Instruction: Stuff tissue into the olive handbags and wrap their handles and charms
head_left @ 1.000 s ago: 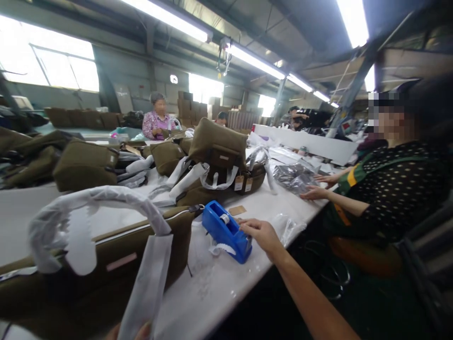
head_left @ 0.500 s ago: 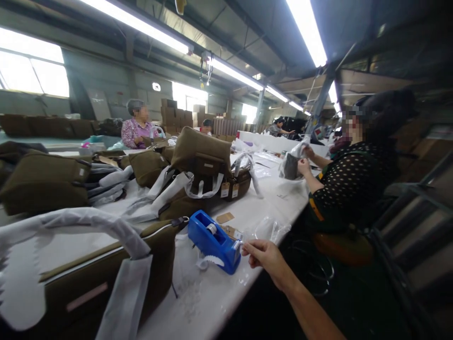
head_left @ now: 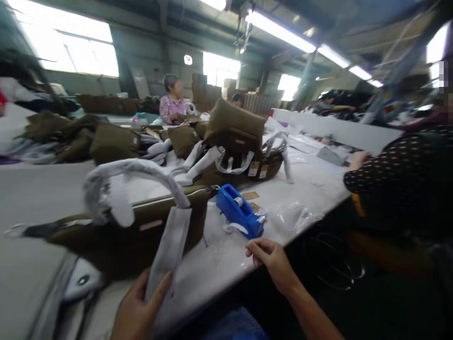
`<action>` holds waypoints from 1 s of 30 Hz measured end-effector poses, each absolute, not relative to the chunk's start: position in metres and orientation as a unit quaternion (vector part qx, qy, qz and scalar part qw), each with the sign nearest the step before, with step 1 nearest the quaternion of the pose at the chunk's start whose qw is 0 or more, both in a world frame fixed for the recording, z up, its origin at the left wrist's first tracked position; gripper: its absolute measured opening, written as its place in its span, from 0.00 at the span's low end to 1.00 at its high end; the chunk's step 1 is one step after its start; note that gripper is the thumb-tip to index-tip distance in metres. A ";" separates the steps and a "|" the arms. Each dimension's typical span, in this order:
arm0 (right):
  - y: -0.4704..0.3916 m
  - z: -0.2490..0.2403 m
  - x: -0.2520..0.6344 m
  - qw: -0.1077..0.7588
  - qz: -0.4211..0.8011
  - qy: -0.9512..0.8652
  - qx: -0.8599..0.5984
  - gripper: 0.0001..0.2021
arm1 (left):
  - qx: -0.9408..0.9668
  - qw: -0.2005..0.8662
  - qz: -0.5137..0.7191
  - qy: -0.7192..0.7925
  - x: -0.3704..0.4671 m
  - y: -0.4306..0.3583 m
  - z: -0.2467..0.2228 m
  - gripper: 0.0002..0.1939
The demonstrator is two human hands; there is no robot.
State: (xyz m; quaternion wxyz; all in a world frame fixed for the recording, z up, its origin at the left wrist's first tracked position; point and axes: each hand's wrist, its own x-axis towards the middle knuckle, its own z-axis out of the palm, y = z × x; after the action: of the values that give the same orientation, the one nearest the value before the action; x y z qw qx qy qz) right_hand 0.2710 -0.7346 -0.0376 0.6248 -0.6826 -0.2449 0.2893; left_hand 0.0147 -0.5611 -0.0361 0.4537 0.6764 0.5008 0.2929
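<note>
An olive-brown handbag (head_left: 191, 226) lies on the table in front of me, its handle (head_left: 141, 165) wrapped in white paper. My left hand (head_left: 141, 297) is closed around the lower end of the paper-wrapped strap (head_left: 170, 245), thumb on one side and fingers on the other. My right hand (head_left: 264, 252) is pinched at the table's front edge, just below the cutter end of a blue tape dispenser (head_left: 233, 210). Whatever sits between those fingertips is too small to make out. A curled white strip (head_left: 235, 228) lies beside the dispenser.
More olive bags (head_left: 233, 127) with paper-wrapped handles are piled behind. Brown tags (head_left: 250, 195) and clear plastic (head_left: 292, 215) lie near the dispenser. A co-worker in a dotted sleeve (head_left: 385, 165) stands at the right; another person (head_left: 171, 104) is across the table.
My view has turned left. My left hand has come into view on the wrapped strap. The right hand has drawn off the dispenser's cutter, toward me.
</note>
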 end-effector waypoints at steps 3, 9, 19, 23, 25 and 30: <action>-0.706 -0.021 0.225 0.621 0.380 -0.313 -0.610 0.18 | 0.680 0.496 0.273 0.465 0.013 -0.565 -0.035 0.30; -0.644 -0.013 0.164 0.574 0.447 -0.392 -0.563 0.19 | 0.686 0.504 0.284 0.441 0.009 -0.572 -0.029 0.23; -0.622 -0.015 0.168 0.452 0.444 -0.412 -0.655 0.16 | 0.720 0.488 0.277 0.408 0.003 -0.575 -0.033 0.20; -0.621 -0.019 0.177 0.374 0.348 -0.470 -0.720 0.24 | 0.682 0.530 0.292 0.410 0.002 -0.574 -0.036 0.22; -0.619 -0.027 0.181 0.362 0.389 -0.452 -0.716 0.30 | 0.657 0.561 0.295 0.408 0.002 -0.574 -0.034 0.23; -0.620 -0.055 0.187 0.402 0.538 -0.378 -0.637 0.37 | 0.574 0.643 0.291 0.416 0.007 -0.581 -0.024 0.25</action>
State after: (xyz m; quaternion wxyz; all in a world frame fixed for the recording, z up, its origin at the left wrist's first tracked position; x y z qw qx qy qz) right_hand 0.1873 -0.6205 -0.0547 0.4022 -0.6369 -0.3781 0.5382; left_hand 0.0066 -0.5806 -0.0238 0.6431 0.5735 0.4156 0.2911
